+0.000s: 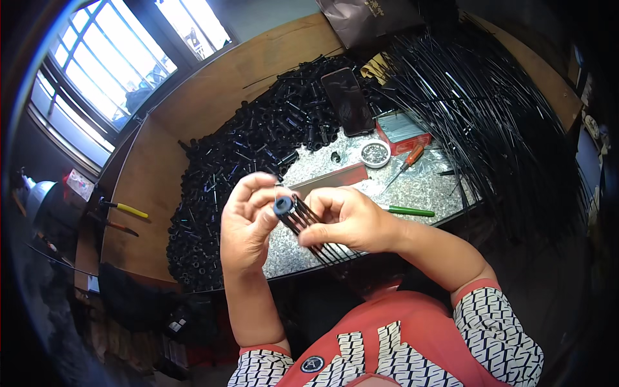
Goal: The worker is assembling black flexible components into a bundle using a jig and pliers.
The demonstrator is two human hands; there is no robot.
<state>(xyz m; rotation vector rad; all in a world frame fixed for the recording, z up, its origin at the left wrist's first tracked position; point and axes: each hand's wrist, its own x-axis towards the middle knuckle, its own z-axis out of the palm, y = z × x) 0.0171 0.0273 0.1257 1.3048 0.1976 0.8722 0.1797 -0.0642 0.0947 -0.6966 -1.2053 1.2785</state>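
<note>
Over the table's front edge I hold a black plastic hub (282,205) with a round collar, like an umbrella runner. Several thin black ribs (316,242) fan down from it toward my body. My left hand (248,222) is closed at the collar, its thumb against the hub's side. A fine wire (276,189) stands up by its fingertips; whether they pinch it, I cannot tell. My right hand (348,219) grips the ribs between thumb and curled fingers, just below the hub.
A heap of black tubular parts (258,129) fills the left and back. Long black rods (477,97) lie at right. Between them are a phone (347,100), a white dish (375,153), a red box (403,138), an orange-handled screwdriver (412,157) and a green-handled tool (411,211).
</note>
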